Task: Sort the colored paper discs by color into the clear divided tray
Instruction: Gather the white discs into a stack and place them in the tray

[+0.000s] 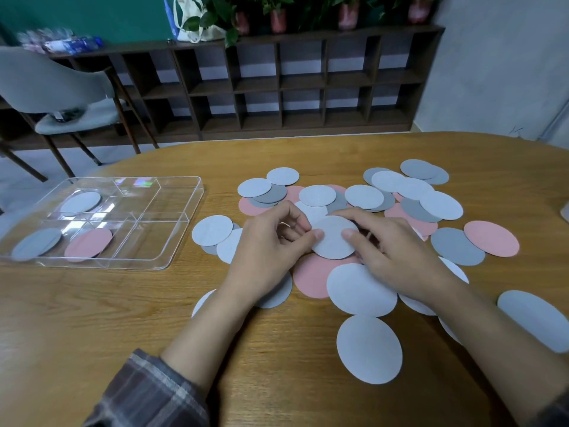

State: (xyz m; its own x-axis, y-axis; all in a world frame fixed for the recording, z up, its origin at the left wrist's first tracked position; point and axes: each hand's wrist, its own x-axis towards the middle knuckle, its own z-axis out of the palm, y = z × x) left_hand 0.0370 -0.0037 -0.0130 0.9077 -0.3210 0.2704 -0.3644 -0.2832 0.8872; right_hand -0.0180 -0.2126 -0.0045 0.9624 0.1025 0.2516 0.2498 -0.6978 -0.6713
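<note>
Both hands hold one pale grey-white disc (334,238) above the heap of discs. My left hand (271,241) pinches its left edge with thumb and fingers. My right hand (391,245) pinches its right edge the same way. Around them lie several pale blue, grey and pink discs, such as a pink disc (491,238) at the right and a pale blue disc (369,349) near me. The clear divided tray (184,223) stands to the left. It holds a pale disc (81,202) at the back left, a grey disc (37,244) front left and a pink disc (88,243) beside it.
The wooden table (92,334) has an edge curving behind the tray and the heap. A grey chair (61,97) and a dark cubby shelf (277,84) stand beyond it. A pale blue disc (535,318) lies at the right border.
</note>
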